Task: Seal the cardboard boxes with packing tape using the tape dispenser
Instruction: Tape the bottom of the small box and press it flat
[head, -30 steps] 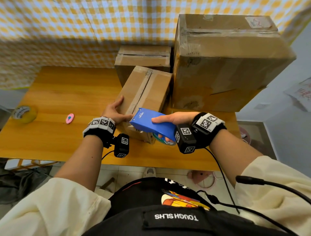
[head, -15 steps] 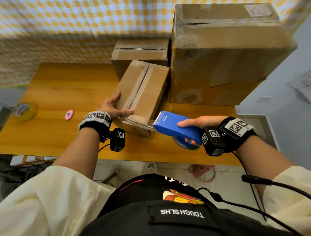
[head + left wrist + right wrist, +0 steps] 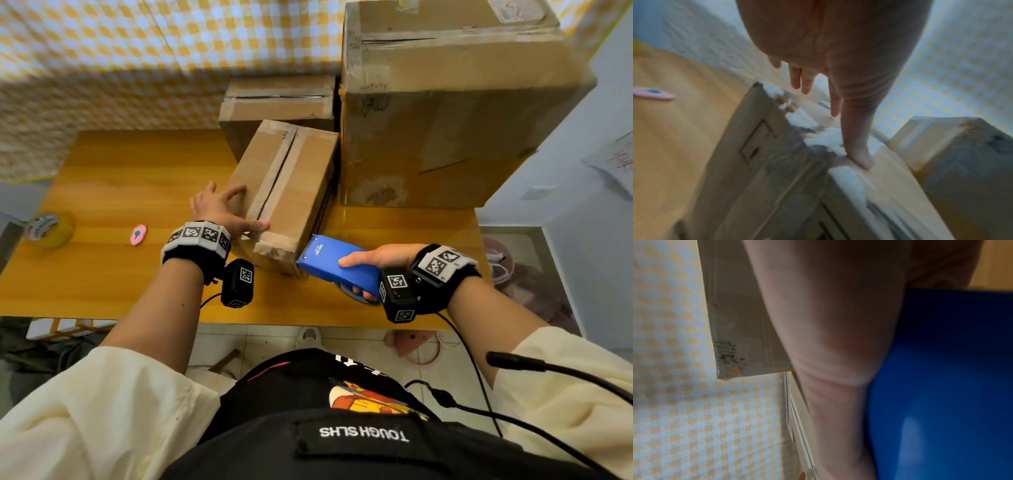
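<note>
A small cardboard box (image 3: 291,192) lies at the table's middle, clear tape running along its top seam and over the near edge. My left hand (image 3: 236,209) is at the box's near left corner, with the thumb (image 3: 857,146) pressing on the top edge and the fingers spread straight beside the left wall. My right hand (image 3: 373,260) grips the blue tape dispenser (image 3: 335,267), whose nose sits by the box's near right corner. In the right wrist view the blue dispenser (image 3: 951,369) fills the right side under my thumb.
A large cardboard box (image 3: 445,120) stands right of the small one, and a medium box (image 3: 277,102) stands behind it. On the wooden table (image 3: 120,274) at the left lie a yellow tape roll (image 3: 51,229) and a small pink object (image 3: 138,234). Checked cloth hangs behind.
My right hand drew the dispenser off the box's near end, toward the right and the table's front edge. My left hand loosened its hold and spread its fingers.
</note>
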